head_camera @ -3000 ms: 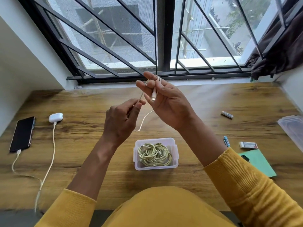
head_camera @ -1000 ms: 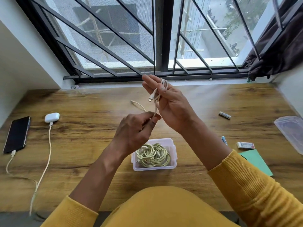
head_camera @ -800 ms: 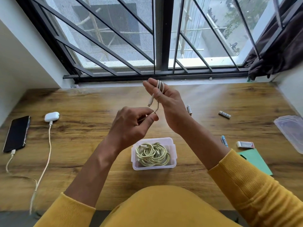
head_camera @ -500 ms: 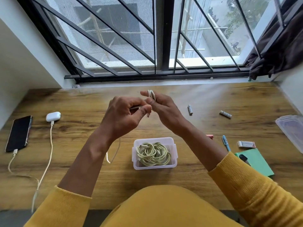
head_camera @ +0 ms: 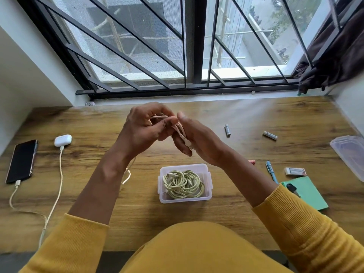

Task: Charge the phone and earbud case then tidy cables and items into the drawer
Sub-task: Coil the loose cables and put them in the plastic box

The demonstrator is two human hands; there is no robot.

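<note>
Above the wooden desk [head_camera: 275, 115], my right hand [head_camera: 197, 140] holds a small coil of pale cable [head_camera: 180, 131] wound round its fingers. My left hand [head_camera: 143, 131] pinches the same cable, and its loose tail hangs below my left wrist. A clear plastic box [head_camera: 185, 200] in front of me holds a coiled green cable [head_camera: 183, 184]. At the far left a black phone [head_camera: 21, 160] and a white earbud case [head_camera: 63, 140] each lie with a charging cable plugged in.
Two batteries [head_camera: 227, 130] [head_camera: 269, 135] lie right of my hands. A blue pen [head_camera: 271, 171], an eraser [head_camera: 294, 171], a green notepad [head_camera: 307, 192] with a black item on it and a clear lid [head_camera: 350, 156] sit at the right. Window bars stand behind the desk.
My hands have come down and together. More cable is wound round my right hand's fingers, and the tail now hangs under my left wrist.
</note>
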